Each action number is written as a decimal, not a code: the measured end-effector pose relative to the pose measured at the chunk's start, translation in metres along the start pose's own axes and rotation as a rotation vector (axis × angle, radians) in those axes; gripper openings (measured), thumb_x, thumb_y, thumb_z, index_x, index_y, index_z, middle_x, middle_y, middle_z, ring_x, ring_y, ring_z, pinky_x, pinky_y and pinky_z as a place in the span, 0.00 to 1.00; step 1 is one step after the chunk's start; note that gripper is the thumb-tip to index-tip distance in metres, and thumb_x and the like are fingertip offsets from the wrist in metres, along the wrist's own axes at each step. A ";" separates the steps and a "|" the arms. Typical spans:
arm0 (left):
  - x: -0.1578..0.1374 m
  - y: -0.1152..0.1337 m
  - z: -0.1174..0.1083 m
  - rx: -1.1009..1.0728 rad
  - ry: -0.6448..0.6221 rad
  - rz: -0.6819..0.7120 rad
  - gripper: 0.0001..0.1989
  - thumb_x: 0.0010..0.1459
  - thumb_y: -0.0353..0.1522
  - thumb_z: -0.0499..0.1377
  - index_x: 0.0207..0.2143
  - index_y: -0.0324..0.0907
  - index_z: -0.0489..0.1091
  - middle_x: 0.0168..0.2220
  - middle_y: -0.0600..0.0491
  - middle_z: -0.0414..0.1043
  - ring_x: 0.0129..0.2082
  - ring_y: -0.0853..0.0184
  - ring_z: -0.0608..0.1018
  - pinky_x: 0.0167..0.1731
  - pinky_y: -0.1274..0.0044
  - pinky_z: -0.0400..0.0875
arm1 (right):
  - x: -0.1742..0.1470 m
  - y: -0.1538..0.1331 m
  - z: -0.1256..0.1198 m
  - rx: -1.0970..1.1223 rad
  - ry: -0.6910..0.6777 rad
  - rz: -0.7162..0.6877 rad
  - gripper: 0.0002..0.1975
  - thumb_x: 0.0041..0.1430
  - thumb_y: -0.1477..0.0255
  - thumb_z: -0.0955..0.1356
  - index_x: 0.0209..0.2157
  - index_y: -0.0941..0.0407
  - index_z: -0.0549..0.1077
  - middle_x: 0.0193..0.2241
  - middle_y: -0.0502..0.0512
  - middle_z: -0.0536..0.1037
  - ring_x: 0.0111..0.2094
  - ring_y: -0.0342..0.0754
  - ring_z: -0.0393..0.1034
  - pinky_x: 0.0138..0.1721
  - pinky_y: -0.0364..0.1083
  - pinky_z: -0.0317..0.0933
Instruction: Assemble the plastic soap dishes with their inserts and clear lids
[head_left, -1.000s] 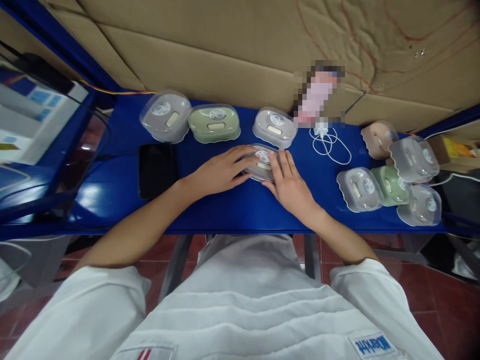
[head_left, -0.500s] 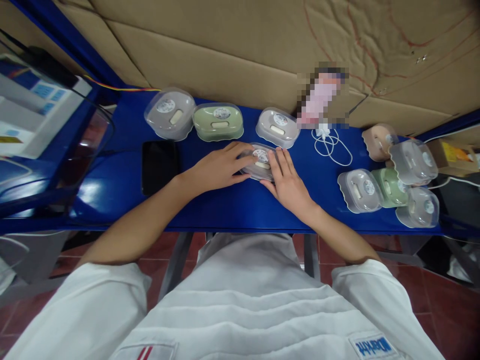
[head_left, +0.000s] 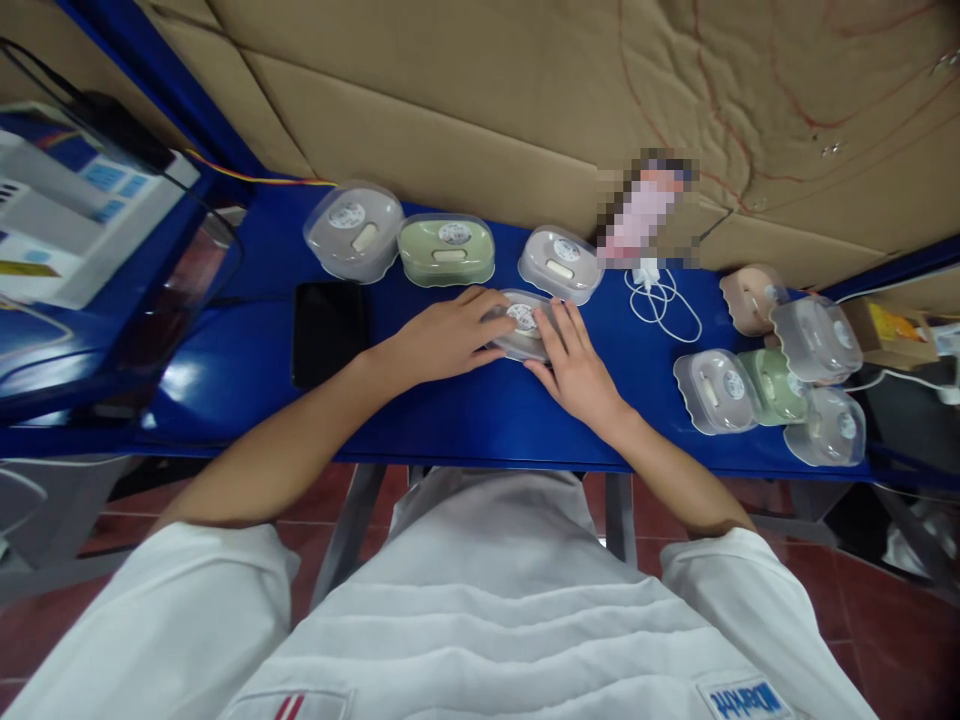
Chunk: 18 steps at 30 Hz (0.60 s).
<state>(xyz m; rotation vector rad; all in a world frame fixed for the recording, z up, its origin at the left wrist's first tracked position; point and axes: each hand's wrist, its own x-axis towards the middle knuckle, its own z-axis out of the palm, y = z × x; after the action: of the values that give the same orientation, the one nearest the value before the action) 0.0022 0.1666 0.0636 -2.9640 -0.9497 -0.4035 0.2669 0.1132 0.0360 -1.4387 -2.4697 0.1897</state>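
A grey soap box (head_left: 519, 318) with a clear lid and a round white sticker rests on the blue table between my hands. My left hand (head_left: 456, 335) grips its left end, fingers curving over the lid and thumb at the near side. Around its right end lies my right hand (head_left: 576, 362), with fingertips on the lid next to the sticker and the thumb near the front edge. Just behind stands another grey soap box (head_left: 561, 265), and a green soap box (head_left: 448, 250) and a larger-looking grey one (head_left: 355, 233) are to its left.
A dark phone-like slab (head_left: 328, 333) lies left of my left hand. Several soap boxes, including a green one (head_left: 774, 385), are grouped at the right, one stacked on others. A white cable (head_left: 664, 310) is coiled at the back. Cardboard (head_left: 450, 100) lines the rear of the blue table (head_left: 465, 425).
The view has shifted slightly. Both hands stay on the same soap box, with only small finger movement; the left fingers sit a little closer to the sticker.
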 end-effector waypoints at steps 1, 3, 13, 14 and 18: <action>0.000 0.000 0.001 -0.017 0.010 0.000 0.16 0.72 0.35 0.63 0.60 0.43 0.75 0.62 0.39 0.73 0.63 0.47 0.76 0.52 0.63 0.82 | 0.000 0.001 -0.001 0.010 -0.001 -0.003 0.38 0.79 0.57 0.61 0.81 0.56 0.49 0.80 0.68 0.51 0.83 0.64 0.34 0.80 0.70 0.45; 0.000 -0.002 0.003 -0.053 0.035 0.007 0.18 0.72 0.35 0.63 0.61 0.43 0.75 0.63 0.39 0.72 0.65 0.47 0.76 0.55 0.62 0.82 | 0.000 0.003 -0.003 0.018 -0.002 -0.003 0.37 0.79 0.57 0.61 0.81 0.56 0.50 0.80 0.68 0.51 0.83 0.63 0.34 0.80 0.70 0.45; -0.003 -0.005 0.007 -0.143 0.073 0.011 0.18 0.74 0.37 0.60 0.63 0.44 0.74 0.65 0.39 0.72 0.66 0.47 0.75 0.59 0.59 0.79 | 0.002 0.010 -0.007 0.023 -0.033 -0.005 0.38 0.78 0.55 0.62 0.81 0.53 0.51 0.81 0.66 0.50 0.83 0.62 0.36 0.79 0.71 0.47; -0.003 -0.005 0.005 -0.156 0.074 0.012 0.18 0.74 0.39 0.60 0.62 0.44 0.74 0.63 0.39 0.73 0.65 0.47 0.76 0.59 0.60 0.78 | 0.001 0.009 -0.008 0.015 -0.045 -0.011 0.38 0.78 0.54 0.63 0.81 0.53 0.52 0.81 0.65 0.50 0.83 0.62 0.37 0.79 0.70 0.48; -0.002 -0.011 -0.010 -0.218 0.102 -0.076 0.23 0.77 0.50 0.53 0.60 0.46 0.75 0.62 0.43 0.74 0.63 0.51 0.77 0.62 0.59 0.75 | 0.004 0.004 -0.024 -0.019 -0.076 -0.016 0.36 0.78 0.50 0.60 0.79 0.52 0.58 0.80 0.63 0.53 0.81 0.62 0.46 0.78 0.67 0.51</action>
<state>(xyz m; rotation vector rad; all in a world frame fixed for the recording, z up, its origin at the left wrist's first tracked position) -0.0081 0.1737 0.0718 -3.0661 -1.0738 -0.6962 0.2760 0.1183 0.0589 -1.4448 -2.5494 0.2221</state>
